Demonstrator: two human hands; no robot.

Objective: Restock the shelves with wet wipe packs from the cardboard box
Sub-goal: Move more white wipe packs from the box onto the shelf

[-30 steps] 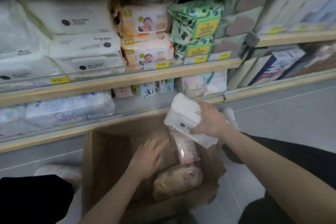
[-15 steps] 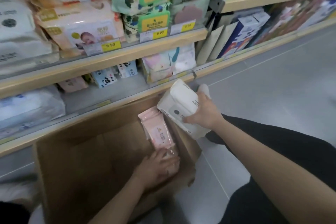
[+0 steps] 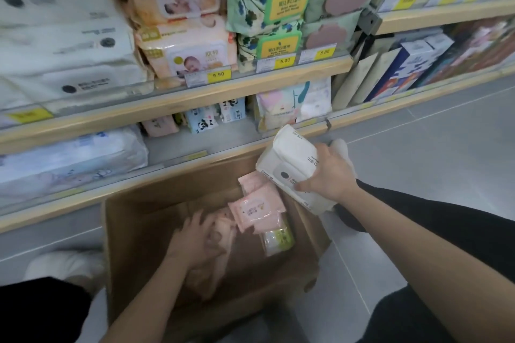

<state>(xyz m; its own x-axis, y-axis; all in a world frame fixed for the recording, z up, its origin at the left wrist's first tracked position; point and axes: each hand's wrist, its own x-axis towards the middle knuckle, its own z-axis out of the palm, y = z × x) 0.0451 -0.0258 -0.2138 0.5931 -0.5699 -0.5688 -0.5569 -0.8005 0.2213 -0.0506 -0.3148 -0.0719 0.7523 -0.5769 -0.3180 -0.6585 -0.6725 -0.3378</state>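
From the head view, your right hand [image 3: 328,175] grips a white wet wipe pack [image 3: 289,164] at right of centre, above the cardboard box [image 3: 131,231], not yet shelved. Your left hand [image 3: 195,242] curls round a pink pack [image 3: 223,234] inside the box, where pink sachets [image 3: 256,210] and a green pack [image 3: 278,239] remain. The lower shelf [image 3: 178,145] shows gaps.

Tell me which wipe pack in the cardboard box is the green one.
The small yellow-green pack by the box's right wall, partly under the pink packs. Every other pack visible in the box is pink.
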